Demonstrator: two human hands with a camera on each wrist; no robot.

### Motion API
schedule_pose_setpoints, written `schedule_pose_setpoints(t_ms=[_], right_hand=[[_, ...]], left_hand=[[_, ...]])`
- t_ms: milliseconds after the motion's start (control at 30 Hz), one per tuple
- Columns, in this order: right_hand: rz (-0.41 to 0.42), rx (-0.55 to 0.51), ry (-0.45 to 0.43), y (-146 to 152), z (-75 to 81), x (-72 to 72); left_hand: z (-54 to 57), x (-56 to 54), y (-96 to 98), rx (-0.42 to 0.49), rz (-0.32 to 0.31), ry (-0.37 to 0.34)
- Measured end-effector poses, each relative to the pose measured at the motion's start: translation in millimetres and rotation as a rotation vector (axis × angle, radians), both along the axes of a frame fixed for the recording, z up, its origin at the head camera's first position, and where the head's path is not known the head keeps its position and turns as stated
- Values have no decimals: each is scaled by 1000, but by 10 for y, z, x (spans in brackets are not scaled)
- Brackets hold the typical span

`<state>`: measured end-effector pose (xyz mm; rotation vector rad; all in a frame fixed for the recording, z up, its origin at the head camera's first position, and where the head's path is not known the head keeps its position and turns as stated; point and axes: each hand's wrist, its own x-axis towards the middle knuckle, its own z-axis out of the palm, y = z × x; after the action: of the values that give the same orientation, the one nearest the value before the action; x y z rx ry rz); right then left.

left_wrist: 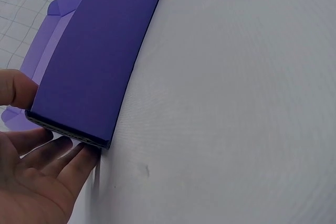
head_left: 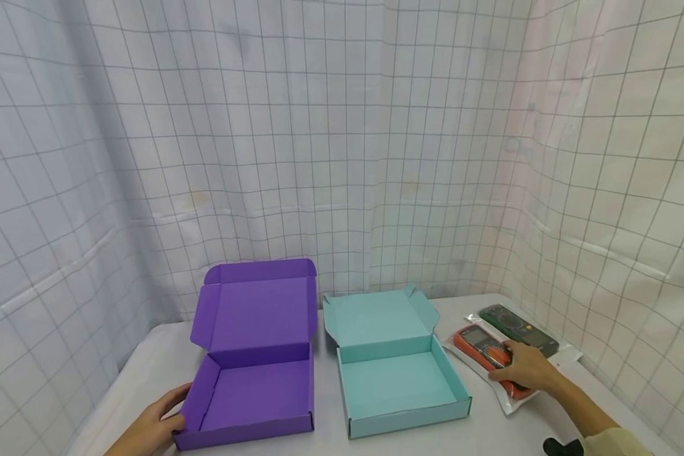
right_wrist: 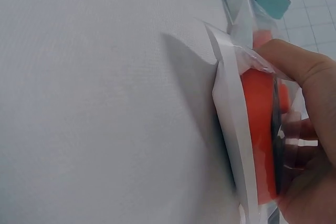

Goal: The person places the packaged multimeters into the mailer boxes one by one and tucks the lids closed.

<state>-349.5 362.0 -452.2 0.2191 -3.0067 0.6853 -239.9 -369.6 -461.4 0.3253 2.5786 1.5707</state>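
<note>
A purple cardboard box (head_left: 251,396) stands with its lid up. My left hand (head_left: 152,423) grips its front left corner; in the left wrist view the thumb (left_wrist: 17,88) lies on one side of the wall and the fingers (left_wrist: 58,163) on the other. To the right, my right hand (head_left: 524,367) holds an orange multimeter (head_left: 479,342) in a clear and white plastic bag. Its thumb (right_wrist: 294,61) presses the bag from one side, with the other fingers partly hidden behind the meter. A dark green multimeter (head_left: 515,326), also bagged, lies just beyond that hand.
Between the purple box and the meters is an open light teal cardboard box (head_left: 401,386), its lid leaning back. The white-covered table (head_left: 139,370) is enclosed by white grid curtains (head_left: 342,158). A small black object (head_left: 561,447) shows by the right sleeve.
</note>
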Motion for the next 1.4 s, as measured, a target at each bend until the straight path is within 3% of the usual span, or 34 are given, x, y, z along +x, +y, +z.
schedule_pose_setpoints(t_ms=[367, 667, 1167, 1400], right_hand=[[-20, -77, -25, 12, 109, 19], [-6, -62, 5, 72, 260, 25], [30, -39, 65, 87, 556, 60], [56, -33, 55, -4, 637, 28]], left_hand=[[-10, 9, -11, 13, -14, -5], [-25, -3, -18, 32, -24, -21], [-58, -29, -40, 155, -95, -46], [-49, -26, -50, 133, -96, -38]])
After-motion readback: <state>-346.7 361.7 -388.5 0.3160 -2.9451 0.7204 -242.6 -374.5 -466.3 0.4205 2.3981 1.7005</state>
